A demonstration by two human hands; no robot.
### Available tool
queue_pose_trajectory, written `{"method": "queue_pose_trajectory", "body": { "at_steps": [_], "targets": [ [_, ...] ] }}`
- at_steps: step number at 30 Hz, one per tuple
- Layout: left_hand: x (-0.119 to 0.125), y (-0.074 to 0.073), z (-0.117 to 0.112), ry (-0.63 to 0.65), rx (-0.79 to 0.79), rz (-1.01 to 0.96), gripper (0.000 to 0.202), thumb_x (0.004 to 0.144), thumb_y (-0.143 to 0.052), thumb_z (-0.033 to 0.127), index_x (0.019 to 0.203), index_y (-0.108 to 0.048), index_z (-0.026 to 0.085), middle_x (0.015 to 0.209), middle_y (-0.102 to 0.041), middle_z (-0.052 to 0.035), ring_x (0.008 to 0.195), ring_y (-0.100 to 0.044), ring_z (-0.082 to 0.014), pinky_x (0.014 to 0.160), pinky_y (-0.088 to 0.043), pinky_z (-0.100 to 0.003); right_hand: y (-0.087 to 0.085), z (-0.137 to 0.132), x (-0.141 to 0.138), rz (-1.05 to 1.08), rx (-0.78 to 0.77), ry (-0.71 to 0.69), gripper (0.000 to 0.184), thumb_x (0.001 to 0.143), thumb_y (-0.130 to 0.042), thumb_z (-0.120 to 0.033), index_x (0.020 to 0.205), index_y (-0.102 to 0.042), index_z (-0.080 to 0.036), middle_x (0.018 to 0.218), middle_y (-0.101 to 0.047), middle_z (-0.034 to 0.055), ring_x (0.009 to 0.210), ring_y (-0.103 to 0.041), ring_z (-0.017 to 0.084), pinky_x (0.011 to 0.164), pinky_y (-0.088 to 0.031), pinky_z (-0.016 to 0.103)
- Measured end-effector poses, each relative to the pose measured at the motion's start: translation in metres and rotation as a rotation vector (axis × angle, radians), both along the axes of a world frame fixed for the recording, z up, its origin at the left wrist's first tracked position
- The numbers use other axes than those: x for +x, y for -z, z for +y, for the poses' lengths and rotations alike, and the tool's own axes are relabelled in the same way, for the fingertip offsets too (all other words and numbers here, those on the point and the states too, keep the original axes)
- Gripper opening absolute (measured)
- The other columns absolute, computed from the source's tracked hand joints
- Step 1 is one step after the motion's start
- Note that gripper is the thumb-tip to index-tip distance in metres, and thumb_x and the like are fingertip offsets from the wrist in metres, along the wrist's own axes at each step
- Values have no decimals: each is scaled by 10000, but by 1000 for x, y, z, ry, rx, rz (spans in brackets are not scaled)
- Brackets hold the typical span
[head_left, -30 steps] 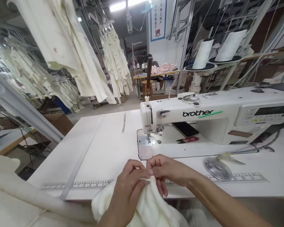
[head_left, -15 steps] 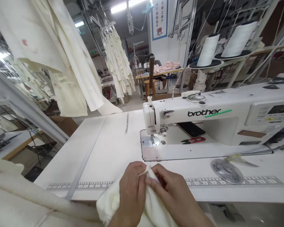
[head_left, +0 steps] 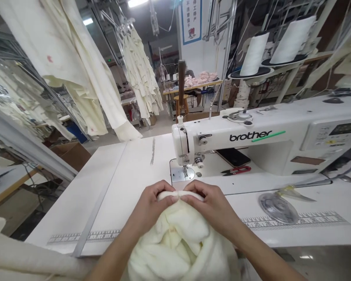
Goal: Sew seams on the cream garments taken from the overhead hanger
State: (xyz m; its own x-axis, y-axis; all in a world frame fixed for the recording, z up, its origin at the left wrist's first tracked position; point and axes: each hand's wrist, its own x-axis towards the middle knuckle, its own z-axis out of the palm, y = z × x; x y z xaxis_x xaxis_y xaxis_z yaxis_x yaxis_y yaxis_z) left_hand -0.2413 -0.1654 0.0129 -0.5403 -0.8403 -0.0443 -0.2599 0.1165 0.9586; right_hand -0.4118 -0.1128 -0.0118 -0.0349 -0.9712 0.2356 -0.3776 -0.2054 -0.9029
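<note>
My left hand (head_left: 150, 205) and my right hand (head_left: 206, 203) pinch a rolled edge of a bulky cream fleece garment (head_left: 175, 244), their fingertips meeting at the middle. The rest of the fleece lies bunched below them, over the table's front edge. Just behind my fingers stands the needle and presser foot (head_left: 185, 171) of a white Brother sewing machine (head_left: 222, 144). The fabric is close to the needle plate, and my fingers hide its front edge.
Red thread snips (head_left: 236, 170) and a phone (head_left: 233, 157) lie behind the machine head. A transparent plastic disc (head_left: 277, 208) rests on the white table (head_left: 128, 187), beside a printed ruler (head_left: 292, 222). Thread cones (head_left: 292, 39) stand above. Cream garments (head_left: 140, 74) hang left.
My hands have moved apart sideways and now hold the fleece edge stretched between them. More of the bundle shows, and it sits higher and closer to the machine.
</note>
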Motion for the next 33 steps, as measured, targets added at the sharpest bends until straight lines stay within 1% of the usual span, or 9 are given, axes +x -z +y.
{"method": "queue_pose_trajectory", "body": {
  "at_steps": [1, 3, 6, 7, 9, 12, 15, 22, 33],
  "targets": [
    [-4, 3, -8, 16, 66, 35, 205, 708, -640, 349, 748, -569, 161, 664, -547, 15, 604, -493, -92, 535, -371, -179, 2, -5, -3, -37, 17, 12, 120, 818, -555, -295, 738, -578, -208, 702, -588, -40, 659, -513, 133, 556, -353, 202],
    [-13, 13, -25, 32, 155, 94, 245, 673, -672, 353, 733, -551, 148, 653, -556, 12, 575, -505, -89, 537, -386, -188, 8, -16, -12, -59, 28, 35, 185, 820, -544, -343, 708, -565, -197, 681, -574, -38, 644, -499, 130, 543, -347, 199],
    [-29, 37, -50, 64, 216, 78, 274, 694, -636, 391, 792, -551, 150, 693, -594, -12, 583, -546, -116, 542, -413, -217, 21, -37, -25, 107, 94, 119, 237, 831, -503, -361, 674, -556, -192, 656, -568, -41, 612, -491, 119, 530, -331, 197],
    [-33, 46, -57, 72, 179, 22, 270, 724, -592, 406, 818, -555, 155, 705, -602, -16, 590, -555, -126, 542, -419, -225, 25, -45, -28, 202, 138, 155, 234, 827, -500, -351, 664, -557, -193, 640, -568, -43, 599, -490, 117, 525, -324, 198],
    [-42, 61, -69, 54, 13, -156, 252, 780, -497, 402, 843, -572, 170, 699, -606, -16, 604, -560, -140, 548, -420, -238, 31, -60, -33, 368, 221, 211, 208, 804, -512, -323, 646, -561, -196, 598, -558, -41, 579, -489, 119, 515, -303, 205],
    [-52, 74, -79, -41, -231, -364, 210, 785, -462, 340, 841, -604, 196, 770, -610, -23, 681, -555, -162, 631, -412, -269, 38, -79, -36, 476, 293, 248, 149, 756, -546, -279, 634, -567, -197, 555, -543, -27, 582, -497, 140, 514, -277, 220],
    [-61, 76, -86, -89, -305, -433, 168, 760, -480, 295, 815, -616, 212, 874, -612, -30, 773, -552, -177, 712, -389, -278, 42, -89, -38, 541, 329, 279, 109, 734, -539, -236, 636, -565, -198, 586, -563, -15, 586, -508, 149, 520, -271, 226],
    [-82, 72, -94, -144, -302, -557, 180, 746, -466, 305, 774, -611, 203, 762, -647, -51, 744, -573, -218, 607, -349, -279, 47, -93, -45, 625, 348, 387, 104, 757, -496, -224, 730, -587, -182, 689, -597, 33, 635, -536, 180, 526, -297, 240],
    [-83, 72, -93, -164, -297, -571, 177, 765, -449, 318, 749, -582, 202, 788, -651, -44, 758, -578, -209, 602, -344, -268, 50, -92, -46, 650, 264, 401, 140, 770, -508, -241, 651, -565, -196, 634, -600, 12, 586, -534, 162, 505, -302, 225]
  ]
}}
